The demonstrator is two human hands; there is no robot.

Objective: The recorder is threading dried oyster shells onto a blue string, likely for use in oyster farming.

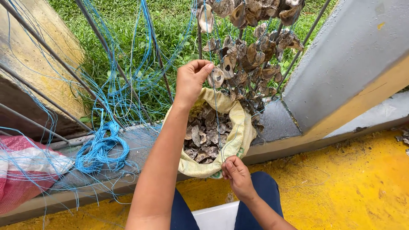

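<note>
Grass behind; left hand [192, 79] pinches shell [216, 77] upright on taut blue line [218, 123]; right hand [237, 175] pinches line's lower end.

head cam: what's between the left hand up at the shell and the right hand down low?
In the head view, the open yellow sack of shells lies between the left hand and right hand, with blue string running across.

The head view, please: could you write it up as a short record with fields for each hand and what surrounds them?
left hand: left hand raised, fingers pinching an oyster shell on a blue line
right hand: right hand low, pinching the same line near the sack rim
sack: open yellow sack holding loose shells
strung shells: cluster hanging above the sack
left side: coil of blue twine on the ledge, red and white cloth
ground: yellow floor, grass beyond
</note>
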